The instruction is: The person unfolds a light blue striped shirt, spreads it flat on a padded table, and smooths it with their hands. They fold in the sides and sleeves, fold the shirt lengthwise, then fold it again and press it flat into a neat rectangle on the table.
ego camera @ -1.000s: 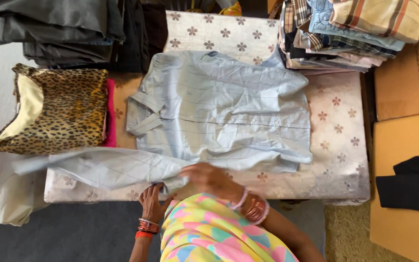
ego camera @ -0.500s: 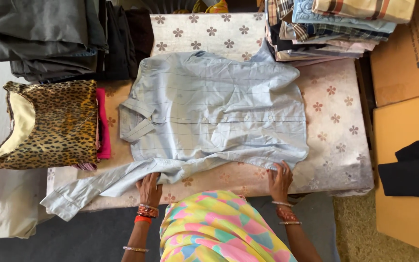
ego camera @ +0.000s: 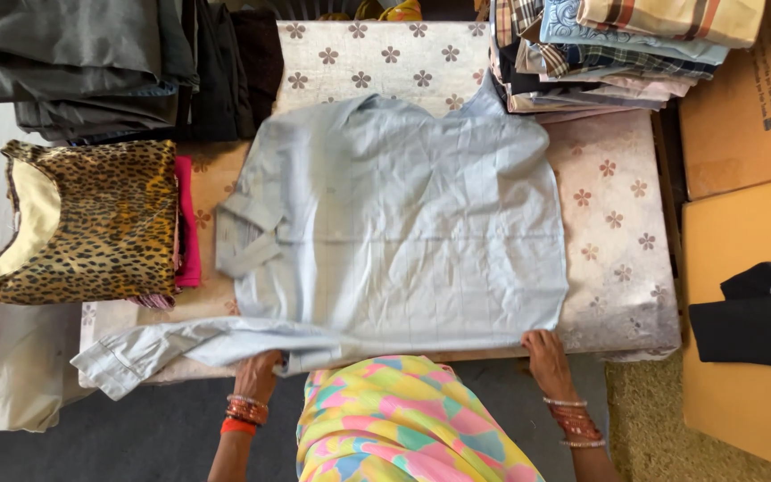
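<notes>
A light blue shirt (ego camera: 403, 232) lies flat on the padded table (ego camera: 622, 268), and its bottom edge is at both hands. The left hand (ego camera: 259, 373) grasps this edge where a long sleeve (ego camera: 180, 350) goes out to its left. The right hand (ego camera: 546, 355) pinches the hem corner. Far left of the left hand lies a leopard top (ego camera: 91, 223). A pile of folded shirts (ego camera: 609, 49) is far above the right hand.

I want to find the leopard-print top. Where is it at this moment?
In the head view the leopard-print top lies folded at the left, beside the light blue shirt, on a pink garment and below the stack of grey clothes.
</notes>
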